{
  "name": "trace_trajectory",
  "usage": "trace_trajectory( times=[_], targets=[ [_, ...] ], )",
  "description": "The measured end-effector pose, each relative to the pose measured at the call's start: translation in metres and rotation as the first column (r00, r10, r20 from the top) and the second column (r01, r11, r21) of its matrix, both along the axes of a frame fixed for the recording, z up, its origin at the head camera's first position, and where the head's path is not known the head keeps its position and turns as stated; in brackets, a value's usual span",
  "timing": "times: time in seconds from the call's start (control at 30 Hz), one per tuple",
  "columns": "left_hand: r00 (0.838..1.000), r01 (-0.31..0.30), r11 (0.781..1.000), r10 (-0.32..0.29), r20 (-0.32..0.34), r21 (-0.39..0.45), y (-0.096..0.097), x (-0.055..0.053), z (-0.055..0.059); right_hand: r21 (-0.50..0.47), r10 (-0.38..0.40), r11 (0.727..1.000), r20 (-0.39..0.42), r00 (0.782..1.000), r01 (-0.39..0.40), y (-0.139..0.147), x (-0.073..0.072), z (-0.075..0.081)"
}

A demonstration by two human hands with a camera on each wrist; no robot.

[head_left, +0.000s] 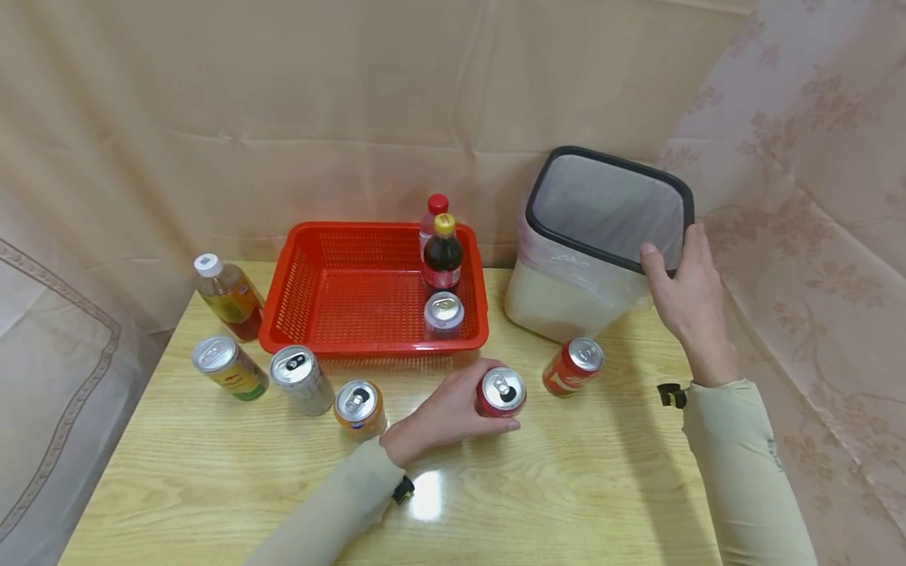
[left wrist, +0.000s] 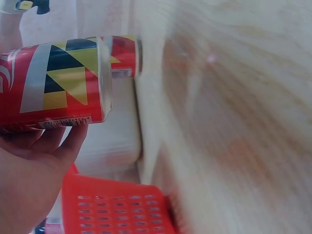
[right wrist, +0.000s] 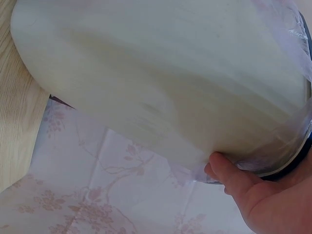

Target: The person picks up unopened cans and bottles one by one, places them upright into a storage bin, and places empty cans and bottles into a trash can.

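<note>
My left hand point(head_left: 460, 405) grips a red soda can point(head_left: 501, 391) whose top tab hole is open. In the left wrist view the can point(left wrist: 58, 85) lies along my fingers, its base held off the wooden table. A second red can point(head_left: 573, 366) stands just to the right of it, in front of the bin. With thumb over the rim and fingers outside, my right hand point(head_left: 690, 303) pinches the black rim of a cream trash bin point(head_left: 566, 303) lined with a clear bag. The right wrist view shows the bin's side point(right wrist: 146, 87) slanting over the table edge.
A red plastic basket point(head_left: 375, 347) holds two bottles point(head_left: 443, 255) and a can point(head_left: 443, 314) at its right end. Left of it stand a tea bottle point(head_left: 230, 299), a yellow-green can point(head_left: 232, 368), a silver can point(head_left: 302, 381) and an orange can point(head_left: 361, 410). Curtains hang behind.
</note>
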State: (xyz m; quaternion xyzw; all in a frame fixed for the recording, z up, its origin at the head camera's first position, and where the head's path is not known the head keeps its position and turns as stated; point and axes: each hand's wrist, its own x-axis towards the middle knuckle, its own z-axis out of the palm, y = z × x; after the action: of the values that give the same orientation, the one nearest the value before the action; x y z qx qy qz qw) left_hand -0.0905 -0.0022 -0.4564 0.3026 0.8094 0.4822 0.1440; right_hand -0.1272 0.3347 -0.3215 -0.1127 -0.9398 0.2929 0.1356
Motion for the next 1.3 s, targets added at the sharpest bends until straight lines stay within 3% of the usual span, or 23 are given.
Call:
trace_trajectory(
  times=[0.4, 0.7, 0.8, 1.07, 1.3],
  targets=[
    [0.99, 0.042, 0.997, -0.033, -0.135, 0.065, 0.007, 0.005, 0.029, 0.0, -0.001, 1.0, 0.001, 1.0, 0.001, 0.0, 0.0, 0.0],
    [0.999, 0.006, 0.988, 0.0, -0.044, 0.152, 0.005, 0.01, 0.061, 0.001, -0.003, 1.0, 0.001, 1.0, 0.003, 0.0, -0.001, 0.0],
    [0.997, 0.0, 0.975, 0.016, -0.071, 0.223, 0.004, 0.007, 0.075, -0.002, -0.001, 1.0, -0.002, 1.0, 0.001, -0.001, 0.0, 0.001],
    [0.986, 0.022, 0.913, 0.048, -0.16, 0.407, 0.007, -0.009, 0.116, -0.001, 0.003, 1.0, 0.003, 1.0, -0.003, -0.001, 0.001, 0.0],
    [0.972, 0.088, 0.888, 0.022, -0.232, 0.451, 0.025, -0.019, 0.155, 0.006, 0.007, 1.0, 0.0, 1.0, -0.007, 0.0, 0.0, 0.0]
  ],
)
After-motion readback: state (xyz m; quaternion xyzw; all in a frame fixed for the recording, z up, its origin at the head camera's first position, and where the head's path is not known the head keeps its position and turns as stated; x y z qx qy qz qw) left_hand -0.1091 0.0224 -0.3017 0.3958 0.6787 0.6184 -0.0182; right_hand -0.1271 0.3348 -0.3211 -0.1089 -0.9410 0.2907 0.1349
